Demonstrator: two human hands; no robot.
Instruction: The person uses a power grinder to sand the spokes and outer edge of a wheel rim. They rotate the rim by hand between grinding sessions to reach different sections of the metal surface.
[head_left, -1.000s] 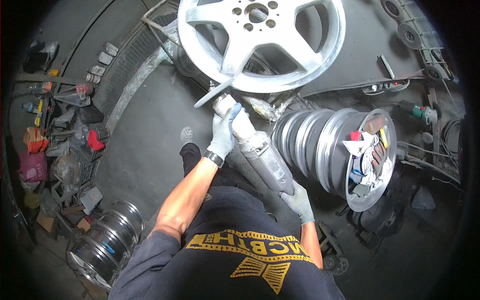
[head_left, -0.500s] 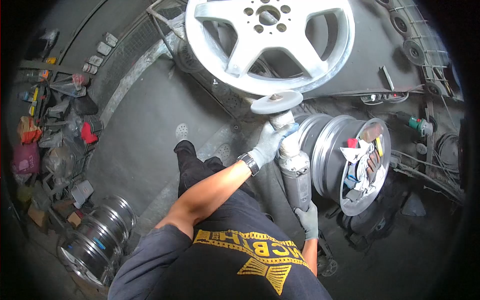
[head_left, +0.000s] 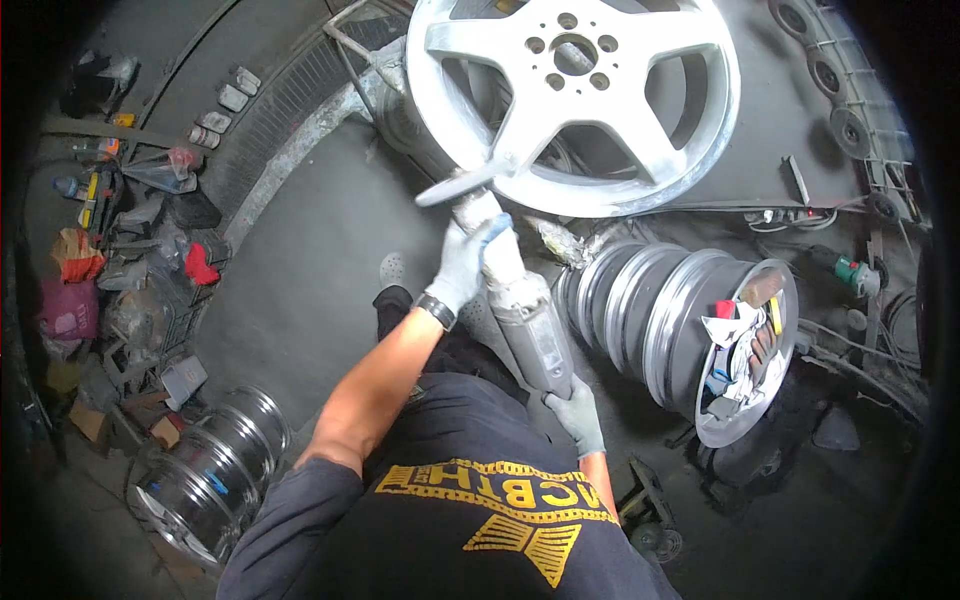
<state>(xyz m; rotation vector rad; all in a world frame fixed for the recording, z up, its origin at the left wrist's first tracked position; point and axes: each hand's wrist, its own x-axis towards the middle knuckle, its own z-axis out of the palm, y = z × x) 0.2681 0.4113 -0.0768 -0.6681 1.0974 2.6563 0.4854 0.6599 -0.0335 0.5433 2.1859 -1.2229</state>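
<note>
Both my gloved hands are closed around a grey angle grinder (head_left: pixel 535 335), held at a slant in front of my body. My left hand (head_left: pixel 465 262) wraps its cloth-covered front part just below the disc. Lower down, my right hand (head_left: pixel 577 418) grips the rear end of the body. The round disc (head_left: pixel 452 188) is tilted and overlaps the lower left edge of a silver five-spoke wheel rim (head_left: pixel 635 135) in this view. That rim faces me at the top, with dust on its surface.
More rims lie stacked on their sides at right (head_left: pixel 675 320), the end one holding rags and gloves (head_left: pixel 745 350). Shiny rims (head_left: pixel 215 480) lie at lower left, below shelves of bags. A green grinder (head_left: pixel 855 272) hangs at right; discs (head_left: pixel 850 132) line a rack.
The grinder and both hands have moved left, and its disc has gone from the rim's bottom edge to its lower left edge. The view has shifted slightly.
</note>
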